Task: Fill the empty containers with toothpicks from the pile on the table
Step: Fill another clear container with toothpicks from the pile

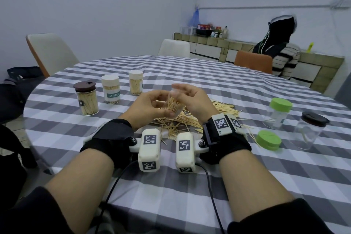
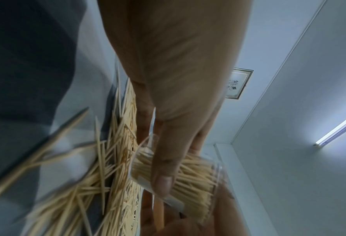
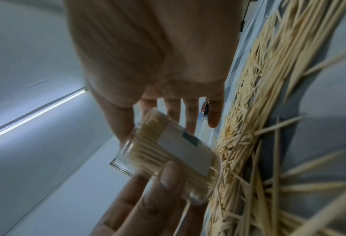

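Note:
A small clear container (image 1: 173,106) (image 2: 192,172) (image 3: 168,153), partly filled with toothpicks and bearing a white label, is held tilted just above the toothpick pile (image 1: 209,118) (image 2: 115,159) (image 3: 259,127). My left hand (image 1: 152,106) (image 2: 163,159) (image 3: 147,199) grips its body, thumb across the side. My right hand (image 1: 191,99) (image 3: 168,103) is at the container's open mouth with fingers nearly straight behind it and the thumb against the rim. Motion blur hides the mouth itself.
Three filled toothpick jars stand at the left: one brown-lidded (image 1: 86,99), two white-lidded (image 1: 111,89) (image 1: 135,82). At the right are an empty green-lidded jar (image 1: 278,112), an empty dark-lidded jar (image 1: 309,131) and a loose green lid (image 1: 268,140). A person (image 1: 281,57) sits beyond.

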